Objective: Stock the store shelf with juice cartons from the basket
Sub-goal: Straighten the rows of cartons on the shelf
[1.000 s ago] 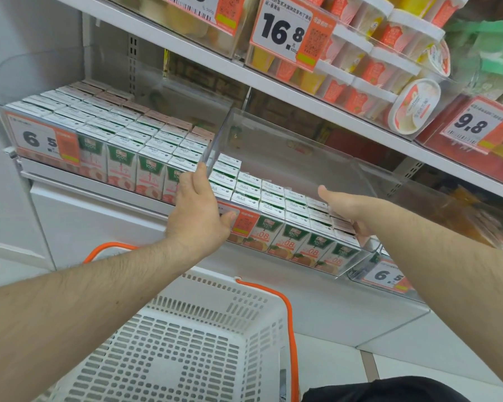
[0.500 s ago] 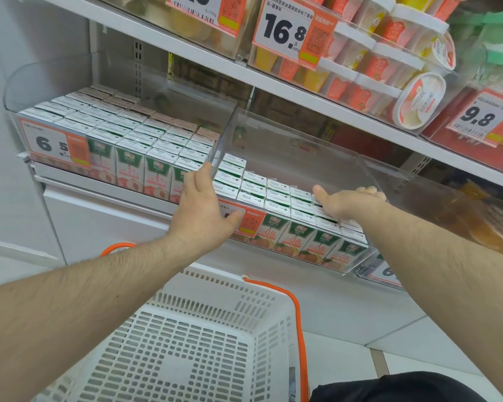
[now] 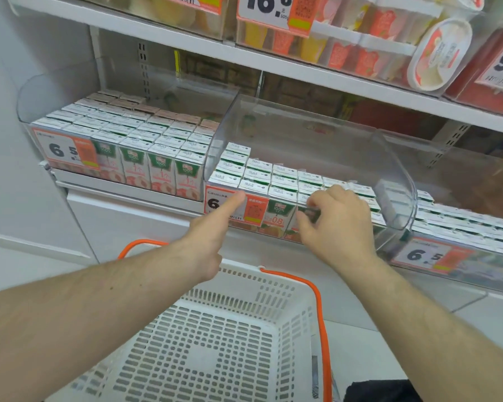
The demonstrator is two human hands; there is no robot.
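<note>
You've got bright, even store light from overhead, no hard shadows; only a soft dim band under the upper shelf (image 3: 273,63). Your clear bin divider (image 3: 317,146) catches pale glare and smears whatever sits behind it. Wide-angle bend is strong: shelf lines bow and your forearms balloon at the lower corners. Centre is fairly sharp, carton tops (image 3: 282,175) readable as print but too small to make out. Right edge goes soft, the far price tag (image 3: 427,255) is blurry. Whole frame looks slightly compressed and waxy.
</note>
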